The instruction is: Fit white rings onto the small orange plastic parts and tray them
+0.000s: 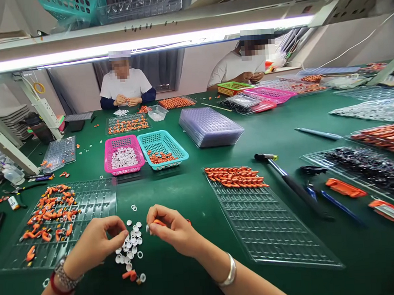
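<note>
My right hand (175, 231) is closed in a pinch on a small orange plastic part (159, 222), with a white or silvery round piece at its end. To its left, my left hand (101, 242) has thumb and fingertips together at the edge of a loose pile of small white round caps (133, 241); whatever they hold, if anything, is hidden. Below the pile lie an orange curved part (129, 275) and a white ring (142, 277). Beside my left hand, a clear tray (96, 198) carries scattered orange curved parts (49, 214).
A pink basket (107, 159) of white caps and a turquoise basket (183, 155) of orange pieces stand ahead. On the right are a partly filled clear tray (275, 223), a black-handled tool (301, 192) and a blue pen (342, 206). Stacked trays (211, 126) stand farther back; two people sit opposite.
</note>
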Demonstrator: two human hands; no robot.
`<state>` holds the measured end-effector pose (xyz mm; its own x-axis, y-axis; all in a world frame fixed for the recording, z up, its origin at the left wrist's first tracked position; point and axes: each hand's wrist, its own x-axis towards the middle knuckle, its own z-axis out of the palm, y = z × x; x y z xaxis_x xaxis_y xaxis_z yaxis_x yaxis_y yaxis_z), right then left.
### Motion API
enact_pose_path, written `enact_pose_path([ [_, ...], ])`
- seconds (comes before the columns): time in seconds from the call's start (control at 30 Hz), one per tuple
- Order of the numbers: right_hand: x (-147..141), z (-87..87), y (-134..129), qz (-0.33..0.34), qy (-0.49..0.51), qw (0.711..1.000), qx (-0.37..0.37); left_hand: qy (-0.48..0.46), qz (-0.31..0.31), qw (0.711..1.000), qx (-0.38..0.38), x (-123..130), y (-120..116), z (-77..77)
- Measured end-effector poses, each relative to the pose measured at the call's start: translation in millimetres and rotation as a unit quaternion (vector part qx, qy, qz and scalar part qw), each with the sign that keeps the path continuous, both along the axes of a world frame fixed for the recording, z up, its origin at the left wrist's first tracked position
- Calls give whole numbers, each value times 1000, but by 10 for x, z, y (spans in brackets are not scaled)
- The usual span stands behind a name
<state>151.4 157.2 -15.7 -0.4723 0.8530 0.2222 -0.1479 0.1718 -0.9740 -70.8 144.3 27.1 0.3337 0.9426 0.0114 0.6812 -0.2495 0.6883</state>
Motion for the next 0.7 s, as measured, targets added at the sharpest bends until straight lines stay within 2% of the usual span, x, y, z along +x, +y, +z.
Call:
enact_pose_path([
  [0.17, 42, -11, 61, -28, 31, 999, -32, 108, 63, 989, 81, -221, 201, -51],
  [0.37, 18, -11, 56, -22, 19, 998, -48, 162, 64, 979, 107, -95, 220, -211],
  [0.53, 5, -28, 77, -22, -3, 998, -50, 161, 47, 980, 107, -45, 233, -306],
  [0.7, -6, 83, -68, -23, -31, 998, -47, 109, 47, 988, 103, 91, 81, -191],
])
